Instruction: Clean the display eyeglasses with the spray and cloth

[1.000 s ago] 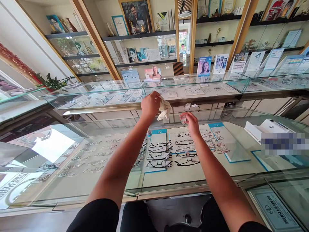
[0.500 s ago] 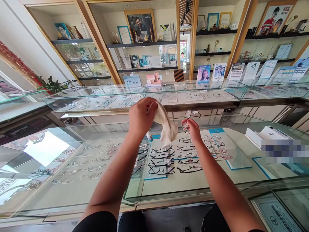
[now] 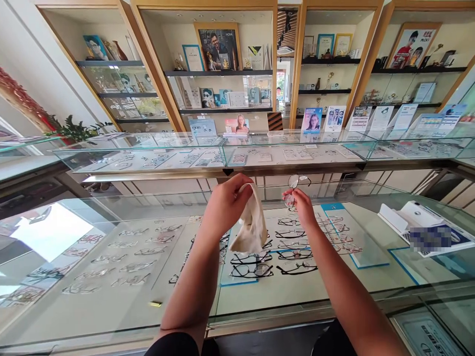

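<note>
From my left hand [image 3: 227, 203], closed in a pinch, a cream cloth [image 3: 253, 226] hangs down over the glass counter. My right hand [image 3: 301, 205] grips a pair of thin-framed glasses [image 3: 294, 182] by one lens side, with the other lens and an arm sticking up. A small white tag shows on these glasses. The cloth and the glasses are apart. Under the hands, rows of dark-framed glasses [image 3: 252, 269] lie in the display, partly hidden by the cloth and my left forearm.
More frames [image 3: 129, 267] lie at the left of the glass counter [image 3: 267, 309]. A white box [image 3: 415, 217] sits at the right. Beyond stands another glass showcase [image 3: 297, 141], with wall shelves [image 3: 218, 73] behind it. A small yellow object [image 3: 155, 303] is at the front left.
Both hands have come lower in the view and slightly right, with the cloth and glasses still held. The cloth now hangs straighter down. The view has shifted a little.
</note>
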Motion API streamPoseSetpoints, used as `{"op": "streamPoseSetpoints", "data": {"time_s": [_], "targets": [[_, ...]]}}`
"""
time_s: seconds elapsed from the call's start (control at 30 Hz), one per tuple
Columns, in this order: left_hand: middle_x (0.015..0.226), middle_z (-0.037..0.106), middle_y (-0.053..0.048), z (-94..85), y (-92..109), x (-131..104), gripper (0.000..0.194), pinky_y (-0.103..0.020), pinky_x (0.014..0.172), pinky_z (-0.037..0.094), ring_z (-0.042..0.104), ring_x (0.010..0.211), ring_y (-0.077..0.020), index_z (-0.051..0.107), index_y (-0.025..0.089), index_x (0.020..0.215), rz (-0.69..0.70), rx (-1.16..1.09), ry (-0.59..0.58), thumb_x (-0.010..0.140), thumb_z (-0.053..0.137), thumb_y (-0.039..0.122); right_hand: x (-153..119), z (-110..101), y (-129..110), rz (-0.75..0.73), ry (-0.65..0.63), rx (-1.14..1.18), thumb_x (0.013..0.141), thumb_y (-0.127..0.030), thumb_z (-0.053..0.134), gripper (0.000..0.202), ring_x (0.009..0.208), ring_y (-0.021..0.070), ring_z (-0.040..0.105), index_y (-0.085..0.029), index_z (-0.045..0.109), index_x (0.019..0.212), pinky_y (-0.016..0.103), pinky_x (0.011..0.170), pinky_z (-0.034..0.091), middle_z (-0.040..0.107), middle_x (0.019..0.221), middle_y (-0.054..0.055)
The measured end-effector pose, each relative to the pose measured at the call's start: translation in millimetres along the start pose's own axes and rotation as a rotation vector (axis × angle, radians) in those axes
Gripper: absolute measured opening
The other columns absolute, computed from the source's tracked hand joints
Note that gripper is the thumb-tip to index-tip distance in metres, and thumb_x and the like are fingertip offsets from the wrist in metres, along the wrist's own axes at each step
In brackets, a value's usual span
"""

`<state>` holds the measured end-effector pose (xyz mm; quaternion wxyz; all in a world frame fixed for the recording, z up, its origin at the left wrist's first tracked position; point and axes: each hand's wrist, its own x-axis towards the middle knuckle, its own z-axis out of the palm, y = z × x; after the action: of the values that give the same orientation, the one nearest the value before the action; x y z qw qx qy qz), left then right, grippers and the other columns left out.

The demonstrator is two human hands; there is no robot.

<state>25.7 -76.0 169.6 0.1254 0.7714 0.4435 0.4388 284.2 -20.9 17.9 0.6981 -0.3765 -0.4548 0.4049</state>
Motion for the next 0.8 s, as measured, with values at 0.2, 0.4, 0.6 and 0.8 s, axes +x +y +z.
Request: {"op": "streamPoseSetpoints", "data": {"time_s": [0.2, 0.4, 0.6, 0.8], "targets": [[0.059, 0.062, 0.001, -6.3, 7.0, -4.4, 0.02, -0.033, 0.057, 0.038, 0.053, 0.056, -0.0196, 0.064, 0.028, 0.07, -0.096, 0.214, -0.008, 0.089, 0.065, 0.034, -18.7, 4.6, -22.6, -0.038, -0.089, 0.071, 0.092, -0.06, 0.081, 0.033, 0.097, 0.0278, 0.081, -0.027, 0.083, 0.093, 0.044, 0.089, 0.063, 0.088, 0.105, 0.009], [0.061, 0.065, -0.002, -7.4, 8.9, -0.4, 0.026, -0.035, 0.057, 0.035, 0.053, 0.057, -0.0206, 0.058, 0.027, 0.062, -0.198, 0.275, -0.017, 0.085, 0.067, 0.029, -49.3, 38.1, -55.3, 0.083, -0.183, 0.287, 0.094, -0.056, 0.079, 0.026, 0.102, 0.0294, 0.078, -0.03, 0.079, 0.094, 0.052, 0.092, 0.07, 0.084, 0.109, 0.008], [0.06, 0.059, -0.002, -12.6, 10.1, -3.2, 0.024, -0.035, 0.06, 0.037, 0.049, 0.059, -0.0199, 0.059, 0.027, 0.064, -0.152, 0.212, 0.041, 0.087, 0.066, 0.032, -52.3, 75.9, -93.4, 0.234, -0.286, 0.268, 0.095, -0.054, 0.076, 0.025, 0.125, 0.0344, 0.077, -0.029, 0.073, 0.094, 0.053, 0.092, 0.072, 0.082, 0.114, 0.009], [0.063, 0.057, 0.001, -15.5, 17.5, -9.5, 0.02, -0.034, 0.064, 0.034, 0.038, 0.06, -0.0166, 0.063, 0.025, 0.072, -0.147, 0.13, 0.171, 0.09, 0.064, 0.032, -61.6, 97.0, -111.6, 0.317, -0.228, 0.335, 0.091, -0.05, 0.084, 0.023, 0.117, 0.03, 0.077, -0.028, 0.077, 0.093, 0.046, 0.088, 0.072, 0.081, 0.109, 0.006]]}}
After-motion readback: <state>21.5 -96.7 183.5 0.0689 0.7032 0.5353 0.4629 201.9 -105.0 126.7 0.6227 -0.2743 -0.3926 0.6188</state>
